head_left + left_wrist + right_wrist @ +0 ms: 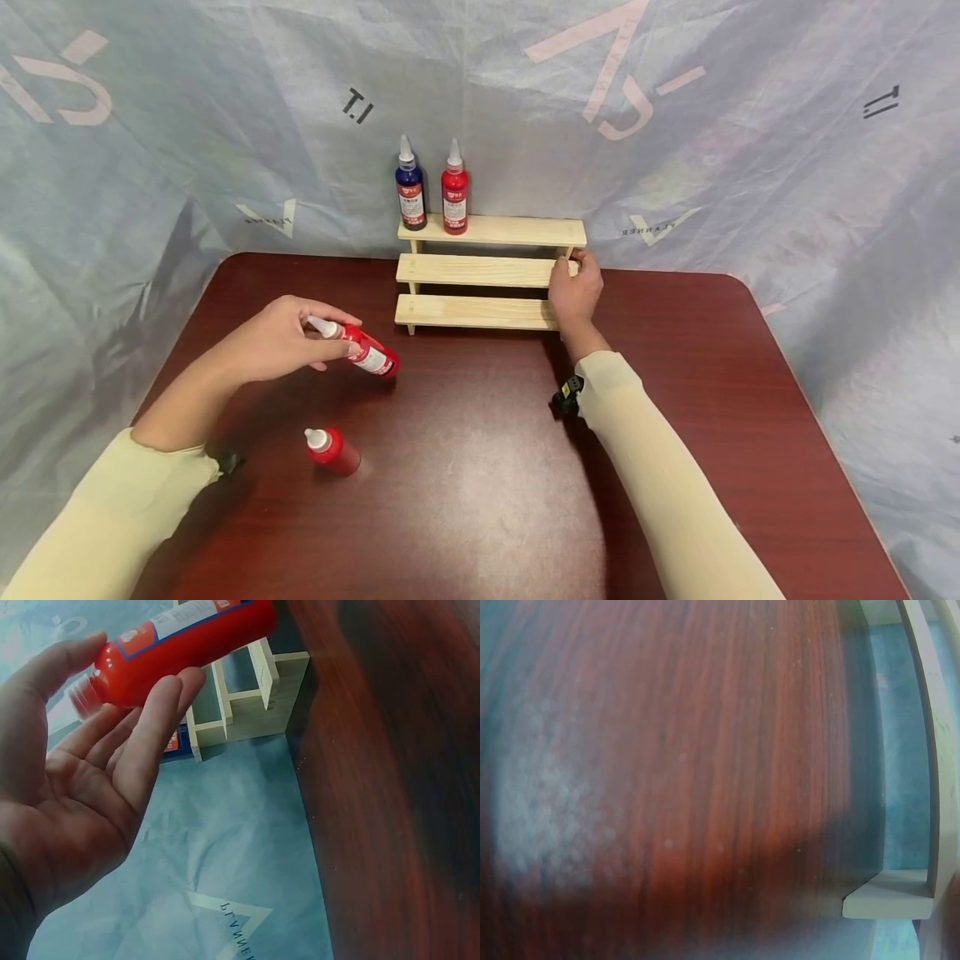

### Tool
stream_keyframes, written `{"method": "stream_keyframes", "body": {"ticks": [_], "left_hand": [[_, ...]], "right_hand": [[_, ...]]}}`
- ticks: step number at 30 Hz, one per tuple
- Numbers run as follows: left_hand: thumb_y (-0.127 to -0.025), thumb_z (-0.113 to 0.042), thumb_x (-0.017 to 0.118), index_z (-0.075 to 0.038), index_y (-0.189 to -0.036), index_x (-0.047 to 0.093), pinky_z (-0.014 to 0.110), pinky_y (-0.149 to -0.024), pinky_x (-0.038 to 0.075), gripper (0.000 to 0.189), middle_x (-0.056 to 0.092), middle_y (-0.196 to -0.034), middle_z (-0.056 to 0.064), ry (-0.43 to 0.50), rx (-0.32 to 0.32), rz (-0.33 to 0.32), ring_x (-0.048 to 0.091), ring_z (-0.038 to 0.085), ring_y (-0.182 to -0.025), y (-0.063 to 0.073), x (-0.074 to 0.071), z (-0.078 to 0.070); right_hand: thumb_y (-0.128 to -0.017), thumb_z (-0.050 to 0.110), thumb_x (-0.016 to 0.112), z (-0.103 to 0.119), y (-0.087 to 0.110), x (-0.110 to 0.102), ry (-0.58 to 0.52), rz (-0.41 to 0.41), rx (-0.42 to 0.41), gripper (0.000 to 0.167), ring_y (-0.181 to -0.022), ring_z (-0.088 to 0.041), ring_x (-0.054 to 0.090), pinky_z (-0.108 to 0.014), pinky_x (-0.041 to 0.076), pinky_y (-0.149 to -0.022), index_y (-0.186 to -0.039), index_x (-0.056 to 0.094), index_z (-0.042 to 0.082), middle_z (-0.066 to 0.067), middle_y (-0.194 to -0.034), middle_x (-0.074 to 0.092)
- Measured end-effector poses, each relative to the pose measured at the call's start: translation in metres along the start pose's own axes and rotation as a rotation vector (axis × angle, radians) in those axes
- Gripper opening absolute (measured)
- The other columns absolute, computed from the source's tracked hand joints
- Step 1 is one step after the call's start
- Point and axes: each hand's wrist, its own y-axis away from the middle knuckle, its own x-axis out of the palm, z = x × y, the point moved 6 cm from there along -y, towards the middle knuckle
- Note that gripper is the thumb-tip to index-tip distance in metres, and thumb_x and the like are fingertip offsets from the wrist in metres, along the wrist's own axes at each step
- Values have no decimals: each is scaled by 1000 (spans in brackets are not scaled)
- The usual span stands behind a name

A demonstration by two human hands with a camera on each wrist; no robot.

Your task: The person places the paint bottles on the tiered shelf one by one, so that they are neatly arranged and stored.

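Note:
My left hand (276,340) holds a red squeeze bottle (373,358) between thumb and fingers, tilted over the left part of the table. In the left wrist view the bottle (187,652) lies across the fingertips, its white cap end towards the palm. My right hand (576,287) grips the right end of a three-tier wooden display rack (472,269), thumb at the middle tier. On the top tier, towards its left end, stand a blue bottle (410,196) and a red bottle (454,198), both upright with white pointed caps.
Another red bottle (335,452) with a white nozzle stands on the dark red table (465,467), nearer me than the left hand. A grey printed sheet (300,125) hangs behind the table, close behind the rack.

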Motion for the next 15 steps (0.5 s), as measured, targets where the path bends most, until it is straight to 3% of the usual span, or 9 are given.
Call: {"method": "stream_keyframes", "body": {"ticks": [7, 15], "left_hand": [[-97, -27, 78, -9, -134, 73, 35, -65, 65, 41, 81, -109, 11, 31, 5, 0, 74, 13, -82, -7, 5, 4], [-101, -26, 73, -7, -125, 76, 39, -63, 65, 30, 72, -137, 14, 57, 49, -55, 72, 9, -84, -12, 4, -2]], "right_hand": [[-103, 23, 59, 0, 0, 0, 7, -8, -4, 35, -137, -32, 59, -44, 46, -117, -128, 65, -1, -20, -138, 67], [-103, 24, 59, 1, 0, 0, 11, -13, -16, 34, -138, -33, 58, -45, 46, -118, -127, 66, 0, -20, -138, 66]]}}
